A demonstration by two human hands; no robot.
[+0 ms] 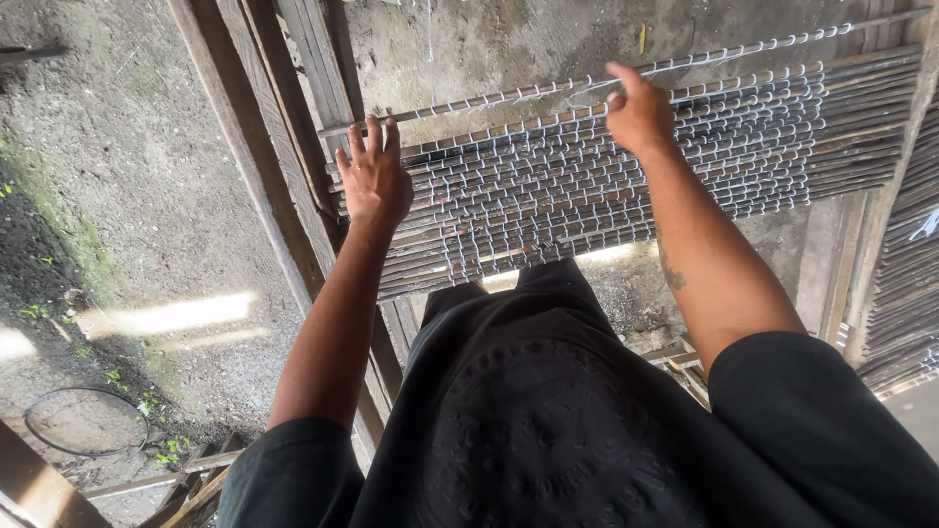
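I look down from the head camera and I see both of my arms stretched forward over a mat of thin bamboo slats [606, 186]. The slats lie side by side and are tied together with rows of pale string, which makes many small loops across them. The mat sits on a wooden frame [279, 147] with long dark beams that run away from me on the left side.

My left hand [375, 176] is open, with the fingers spread and pointing forward. The palm presses flat on the left edge of the mat, and the fingertips reach the loose top slat [743, 54]. It grips nothing.

My right hand [638, 110] is further ahead, at the upper edge of the mat. Its fingers are bent together and the thumb points up, touching the loose top slat where the string runs along it. I think it pinches the string or the slat, but I cannot tell which, because the fingers hide the contact.

Below the frame is a rough concrete floor [127, 176] with some green moss at the left. A thin wire ring [86, 420] lies on it near the bottom left corner. I wear a black shirt [528, 420].
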